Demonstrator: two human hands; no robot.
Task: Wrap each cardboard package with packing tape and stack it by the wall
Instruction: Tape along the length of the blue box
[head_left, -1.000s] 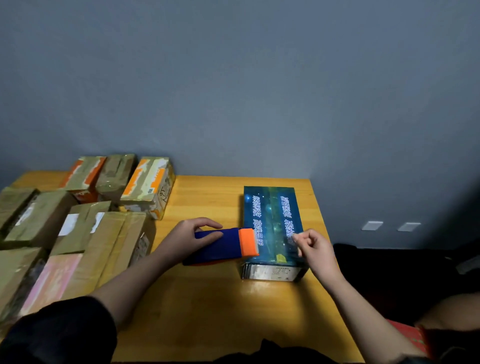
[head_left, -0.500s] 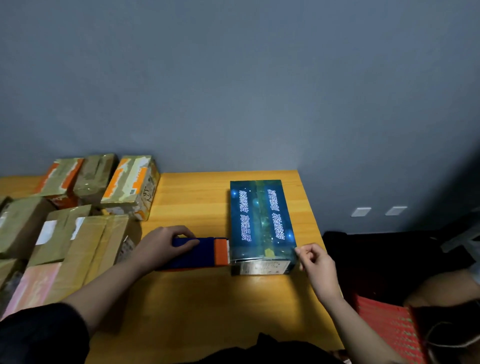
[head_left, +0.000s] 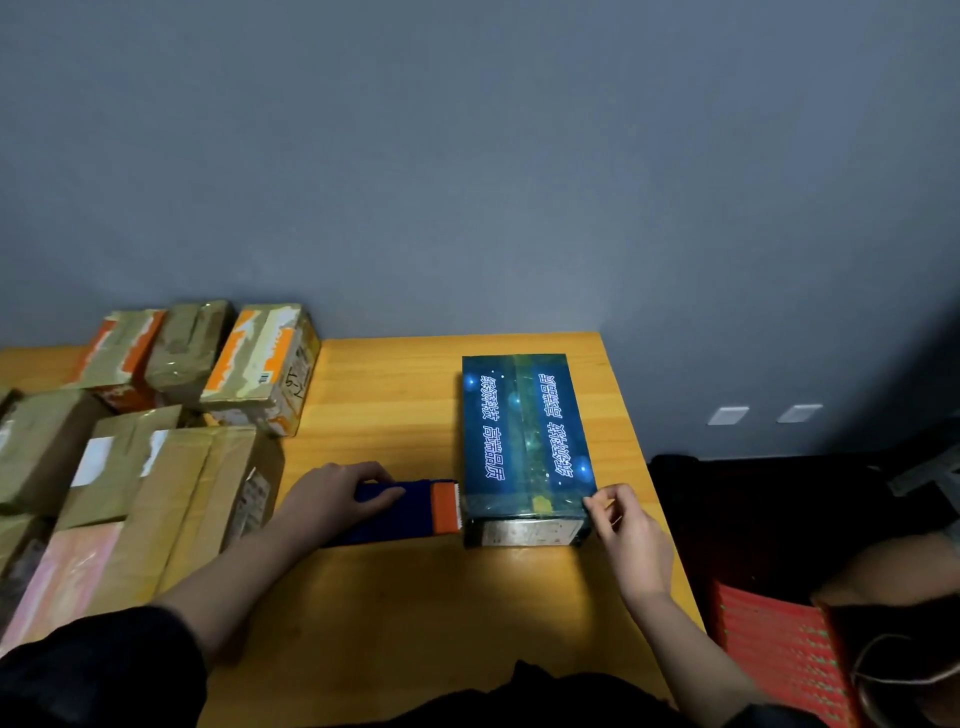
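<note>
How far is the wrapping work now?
Done: taped packages sit at the table's left, some by the wall. In hand: left hand grips the tape dispenser beside the blue box; right hand pinches at its near corner. Left: finishing and stacking it.

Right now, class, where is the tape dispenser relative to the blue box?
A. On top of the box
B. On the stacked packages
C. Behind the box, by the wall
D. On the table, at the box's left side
D: the left hand grips the tape dispenser on the table, its orange end against the left side of the blue box.
</note>
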